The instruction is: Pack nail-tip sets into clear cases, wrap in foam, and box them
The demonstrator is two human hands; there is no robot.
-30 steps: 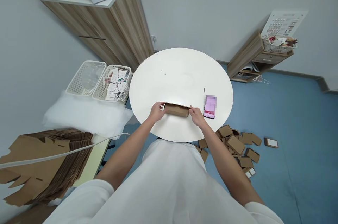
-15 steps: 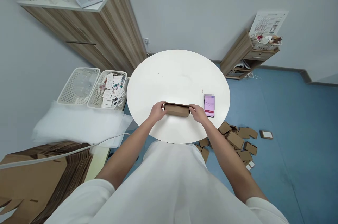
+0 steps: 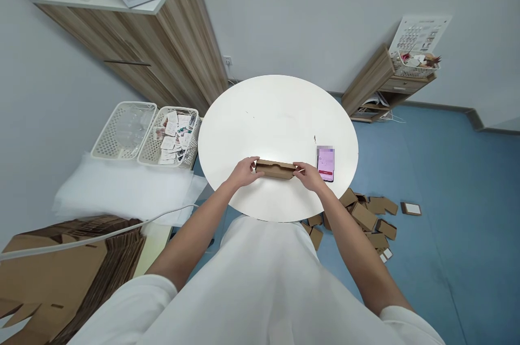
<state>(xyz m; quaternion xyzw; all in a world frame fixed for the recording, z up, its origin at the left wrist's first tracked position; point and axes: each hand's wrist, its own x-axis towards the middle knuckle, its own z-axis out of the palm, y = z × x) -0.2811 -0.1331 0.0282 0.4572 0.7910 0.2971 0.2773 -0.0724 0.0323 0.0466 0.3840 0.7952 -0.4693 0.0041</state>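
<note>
A small brown cardboard box [image 3: 277, 170] is between my hands near the front of the round white table [image 3: 276, 112]. My left hand [image 3: 244, 172] grips its left end, thumb in front and fingers behind. At the right end, my right hand [image 3: 307, 175] pinches the box's corner in the same way. A flap with a curved notch shows along the top of the box, and its inside is mostly in shadow. Just right of my right hand lies a phone [image 3: 325, 164] with a pink, partly blurred screen.
Two white plastic baskets [image 3: 148, 134] stand at left, one holding small cards and packets. Below them are white foam sheets [image 3: 125, 188], a cable [image 3: 101, 238] and stacked flat cardboard [image 3: 52, 269]. Several folded boxes [image 3: 363, 217] lie on the blue floor at right.
The notched top flap of the box now shows, where a dark gap ran along the back edge before. Both hands still hold its ends. The view has shifted slightly.
</note>
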